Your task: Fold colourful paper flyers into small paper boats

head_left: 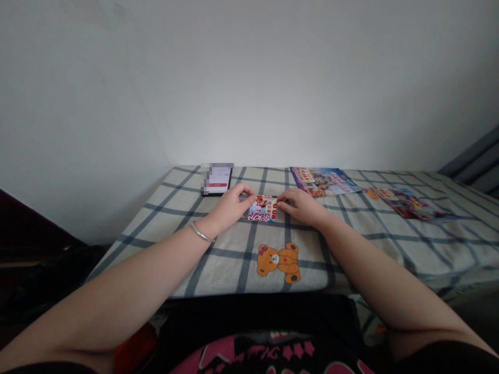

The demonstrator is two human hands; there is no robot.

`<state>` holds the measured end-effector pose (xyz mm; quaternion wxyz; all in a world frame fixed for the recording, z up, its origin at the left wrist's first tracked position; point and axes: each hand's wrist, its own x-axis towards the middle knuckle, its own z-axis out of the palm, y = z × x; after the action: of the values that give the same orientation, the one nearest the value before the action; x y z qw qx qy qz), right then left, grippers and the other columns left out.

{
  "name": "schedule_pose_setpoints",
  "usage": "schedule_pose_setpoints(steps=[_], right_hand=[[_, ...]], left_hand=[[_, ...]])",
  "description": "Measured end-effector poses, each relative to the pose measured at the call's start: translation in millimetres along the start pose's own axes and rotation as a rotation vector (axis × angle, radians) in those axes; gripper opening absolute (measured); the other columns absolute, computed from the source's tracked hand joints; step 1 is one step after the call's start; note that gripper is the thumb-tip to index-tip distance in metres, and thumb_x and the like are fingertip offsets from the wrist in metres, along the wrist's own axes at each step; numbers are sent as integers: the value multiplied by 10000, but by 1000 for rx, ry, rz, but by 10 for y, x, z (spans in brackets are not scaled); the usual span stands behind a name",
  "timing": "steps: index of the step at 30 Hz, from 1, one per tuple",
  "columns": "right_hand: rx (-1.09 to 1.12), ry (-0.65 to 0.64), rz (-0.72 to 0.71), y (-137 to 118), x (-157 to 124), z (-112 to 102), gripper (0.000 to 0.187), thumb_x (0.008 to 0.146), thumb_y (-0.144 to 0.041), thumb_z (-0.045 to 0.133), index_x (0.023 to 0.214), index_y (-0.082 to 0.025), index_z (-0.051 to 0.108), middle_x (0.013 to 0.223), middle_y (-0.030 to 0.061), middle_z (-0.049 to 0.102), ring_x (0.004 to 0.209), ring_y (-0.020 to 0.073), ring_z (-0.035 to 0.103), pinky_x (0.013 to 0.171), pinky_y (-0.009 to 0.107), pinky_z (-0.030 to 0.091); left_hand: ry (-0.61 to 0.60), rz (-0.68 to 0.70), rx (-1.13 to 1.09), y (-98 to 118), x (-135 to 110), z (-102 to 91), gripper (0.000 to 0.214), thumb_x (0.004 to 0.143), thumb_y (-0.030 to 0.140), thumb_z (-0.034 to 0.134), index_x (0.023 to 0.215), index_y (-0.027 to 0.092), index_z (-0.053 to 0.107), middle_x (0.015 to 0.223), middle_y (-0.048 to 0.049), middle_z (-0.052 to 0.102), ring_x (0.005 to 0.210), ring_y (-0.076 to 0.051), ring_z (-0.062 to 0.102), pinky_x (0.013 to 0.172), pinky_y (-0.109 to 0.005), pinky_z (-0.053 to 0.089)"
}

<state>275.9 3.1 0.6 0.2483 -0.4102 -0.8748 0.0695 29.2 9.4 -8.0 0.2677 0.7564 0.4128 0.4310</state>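
Note:
A small folded colourful leaflet (264, 209) lies on the checked bedsheet (218, 244). My left hand (231, 205) pinches its left edge with curled fingers; a silver bangle sits on that wrist. My right hand (302, 205) presses and pinches its right edge. Both hands rest on the sheet, a little beyond a printed orange teddy bear (279, 261).
A phone (216, 179) with a lit screen lies at the far edge by the white wall. Two flat colourful leaflets lie to the right, one near (323, 181) and one farther right (409, 203). A dark bed frame (473, 163) shows at the right.

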Motion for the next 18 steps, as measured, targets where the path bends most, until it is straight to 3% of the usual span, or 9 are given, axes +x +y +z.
schedule_pose_setpoints(steps=[5,11,18], right_hand=[[10,24,-19,-24,-10,2,130,900,-264,609,963,-187,693,957,72,695,895,194,624,826,334,479],[12,70,-20,-22,-3,-9,39,842,-194,633,866,-188,664,871,47,667,829,181,596,764,307,458],[4,106,-47,9,-2,-48,142,785,-79,591,833,-199,648,888,49,668,884,194,608,827,328,475]], left_hand=[[49,63,4,63,-18,-23,46,855,222,607,834,183,595,848,-4,639,797,-163,603,742,-300,484],[41,331,21,73,-42,-34,63,861,172,641,817,195,602,884,-16,669,887,-176,626,851,-352,483],[-48,485,267,79,-29,-69,84,866,158,649,807,204,612,975,-21,664,978,-193,599,915,-396,469]])
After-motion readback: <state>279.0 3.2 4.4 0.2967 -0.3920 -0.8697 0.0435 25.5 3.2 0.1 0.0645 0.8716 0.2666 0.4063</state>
